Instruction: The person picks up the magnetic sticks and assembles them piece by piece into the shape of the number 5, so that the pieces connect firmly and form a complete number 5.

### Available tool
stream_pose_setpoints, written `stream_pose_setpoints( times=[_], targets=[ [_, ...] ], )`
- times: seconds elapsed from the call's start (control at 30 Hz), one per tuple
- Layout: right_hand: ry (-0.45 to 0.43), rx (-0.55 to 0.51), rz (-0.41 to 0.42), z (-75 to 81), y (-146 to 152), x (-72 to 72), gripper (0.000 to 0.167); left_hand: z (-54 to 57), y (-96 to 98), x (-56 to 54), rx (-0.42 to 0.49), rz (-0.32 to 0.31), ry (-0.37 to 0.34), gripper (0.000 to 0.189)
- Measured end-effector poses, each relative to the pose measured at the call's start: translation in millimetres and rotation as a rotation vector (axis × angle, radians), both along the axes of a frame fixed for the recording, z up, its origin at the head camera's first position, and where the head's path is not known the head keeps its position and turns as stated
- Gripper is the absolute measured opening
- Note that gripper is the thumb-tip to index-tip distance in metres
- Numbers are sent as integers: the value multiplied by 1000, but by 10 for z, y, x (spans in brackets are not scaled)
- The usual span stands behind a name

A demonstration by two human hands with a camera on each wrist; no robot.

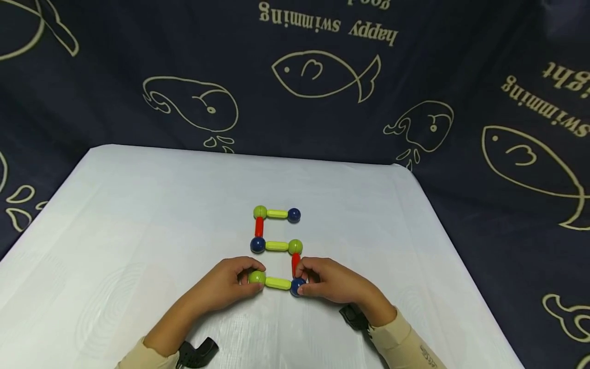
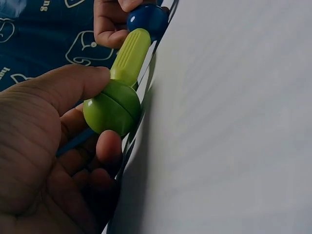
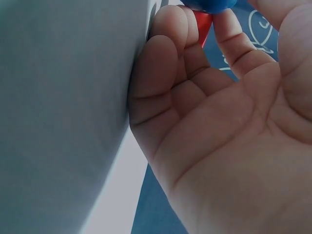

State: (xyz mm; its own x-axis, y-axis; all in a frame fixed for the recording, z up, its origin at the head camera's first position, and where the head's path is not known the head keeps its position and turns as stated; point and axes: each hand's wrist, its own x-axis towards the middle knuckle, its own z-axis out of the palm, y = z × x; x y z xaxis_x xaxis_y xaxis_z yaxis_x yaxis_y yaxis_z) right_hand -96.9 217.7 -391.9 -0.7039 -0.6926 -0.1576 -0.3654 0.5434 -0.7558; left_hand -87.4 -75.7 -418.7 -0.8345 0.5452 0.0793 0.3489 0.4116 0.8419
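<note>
Magnetic-looking rods and balls lie joined on the white table in an S-like zigzag. My left hand pinches the green ball at its near left end; the left wrist view shows thumb and fingers around that ball. A yellow-green rod runs from there to a blue ball, which my right hand pinches. From this blue ball a red rod, partly covered by the right fingers, leads up to another green ball. In the right wrist view the blue ball shows only at the top edge.
Further back, the figure continues through a yellow-green rod, a blue ball, a red rod, a green ball, a rod and a blue end ball. Dark cloth with fish drawings surrounds the white table.
</note>
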Motion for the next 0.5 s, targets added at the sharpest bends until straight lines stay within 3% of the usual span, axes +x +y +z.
stream_pose_setpoints(
  times=[0.5],
  targets=[
    [4, 16, -13, -12, 3, 7, 17, 5, -6, 26, -15, -1, 18, 27]
  ],
)
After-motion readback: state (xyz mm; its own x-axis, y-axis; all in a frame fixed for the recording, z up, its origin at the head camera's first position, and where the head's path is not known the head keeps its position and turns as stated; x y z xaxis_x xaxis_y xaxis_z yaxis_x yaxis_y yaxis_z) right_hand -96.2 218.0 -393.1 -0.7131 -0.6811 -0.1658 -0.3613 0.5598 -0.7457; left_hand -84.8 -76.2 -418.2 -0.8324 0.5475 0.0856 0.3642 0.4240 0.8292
